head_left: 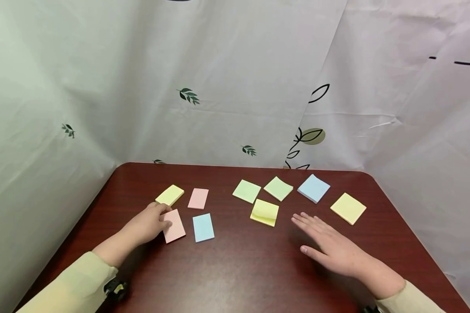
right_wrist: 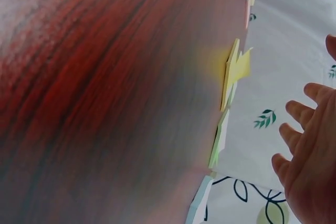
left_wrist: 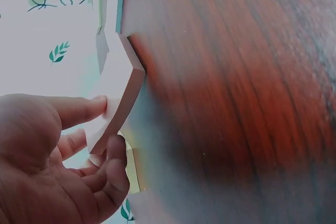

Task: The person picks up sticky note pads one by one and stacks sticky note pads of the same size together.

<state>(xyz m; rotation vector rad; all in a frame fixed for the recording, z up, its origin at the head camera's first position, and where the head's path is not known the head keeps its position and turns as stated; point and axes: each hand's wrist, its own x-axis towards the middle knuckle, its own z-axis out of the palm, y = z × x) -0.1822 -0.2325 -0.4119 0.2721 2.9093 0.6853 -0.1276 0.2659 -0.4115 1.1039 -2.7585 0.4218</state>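
At the left of the table, my left hand [head_left: 150, 222] pinches a pink sticky note pad [head_left: 175, 226] by its left edge. In the left wrist view the thumb lies on the face of this pink pad [left_wrist: 116, 74] and curled fingers are at its near end. Just beyond the hand lies a yellow pad [head_left: 170, 195], with a smaller pink pad [head_left: 198, 198] and a blue pad [head_left: 203, 228] to its right. My right hand [head_left: 333, 245] hovers over the table with fingers extended, holding nothing. Nearest to it is a yellow pad [head_left: 264, 213] whose top sheet curls up.
Two green pads [head_left: 246, 191] [head_left: 278, 188], a light blue pad [head_left: 313, 188] and a yellow pad [head_left: 348, 208] lie towards the back and right of the dark red table [head_left: 235, 278]. White patterned cloth [head_left: 227, 78] hangs behind and beside the table.
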